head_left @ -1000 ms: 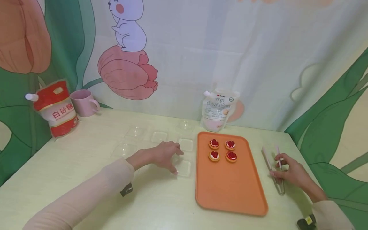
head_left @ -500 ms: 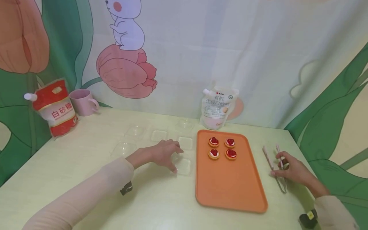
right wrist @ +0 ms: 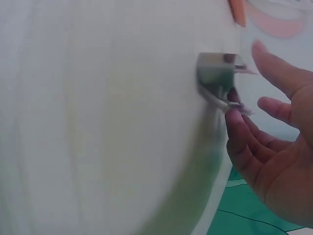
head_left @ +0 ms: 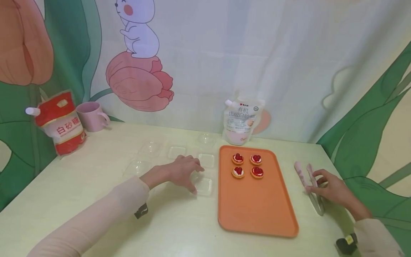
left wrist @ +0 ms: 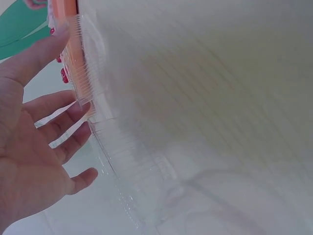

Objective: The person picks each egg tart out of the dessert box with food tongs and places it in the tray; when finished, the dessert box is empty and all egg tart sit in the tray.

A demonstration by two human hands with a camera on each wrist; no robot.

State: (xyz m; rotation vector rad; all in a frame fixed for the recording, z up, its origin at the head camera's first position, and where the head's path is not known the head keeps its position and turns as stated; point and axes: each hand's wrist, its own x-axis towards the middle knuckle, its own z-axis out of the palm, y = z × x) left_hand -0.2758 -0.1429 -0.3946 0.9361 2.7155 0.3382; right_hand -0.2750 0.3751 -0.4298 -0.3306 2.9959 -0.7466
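Observation:
My left hand point(head_left: 184, 173) reaches over the table with thumb and fingers spread around a small clear plastic box point(head_left: 204, 186), left of the orange tray. In the left wrist view, the thumb and fingertips lie along the box's ribbed edge; exact contact is hard to see. My right hand point(head_left: 334, 191) holds a pair of tongs point(head_left: 315, 203) with pink grips, right of the tray. The right wrist view shows the tongs' metal bend point(right wrist: 212, 73) facing the camera, with one finger against the lower arm; the thumb's contact is unclear there.
Several small berry tarts point(head_left: 238, 172) sit in the far half of the orange tray point(head_left: 257, 210). More clear boxes and lids point(head_left: 138, 166) stand behind the left hand. A white pouch point(head_left: 241, 123), a pink mug point(head_left: 91, 117) and a red sugar bag point(head_left: 64, 123) stand at the back.
My right hand has shifted slightly right, and the tongs have turned, their bend swinging right and their arms drawing a little closer together. The left hand has barely moved.

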